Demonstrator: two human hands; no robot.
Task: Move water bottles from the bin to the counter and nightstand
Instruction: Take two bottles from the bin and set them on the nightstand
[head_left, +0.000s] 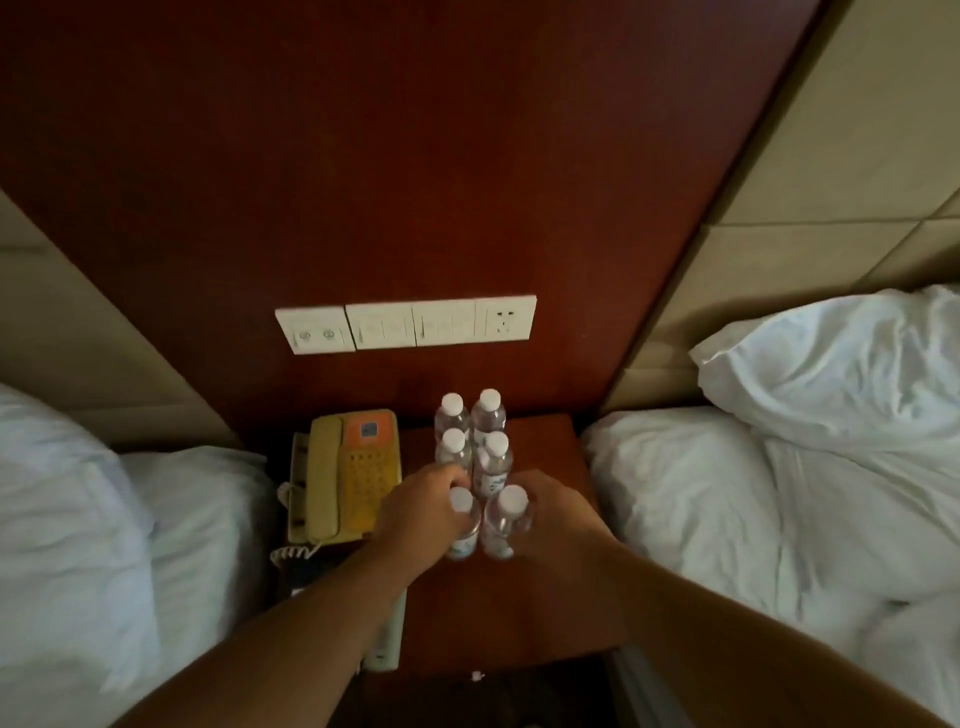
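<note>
Clear front bottles (497, 525) upright on nightstand (540, 587), each inside hand's grip.

This is a hotel bedroom: a wooden nightstand (540, 587) stands at the centre of the frame between two beds with white pillows (841, 374) at left and right. A beige corded telephone (348, 478) sits on its left side. Above, mid-frame, a row of white switches and a socket (405, 323) is set in the dark red wood wall panel (395, 156), flanked by padded headboards (810, 171).

Dim, warm room light; soft blur throughout, wide-angle bending at the edges.
</note>
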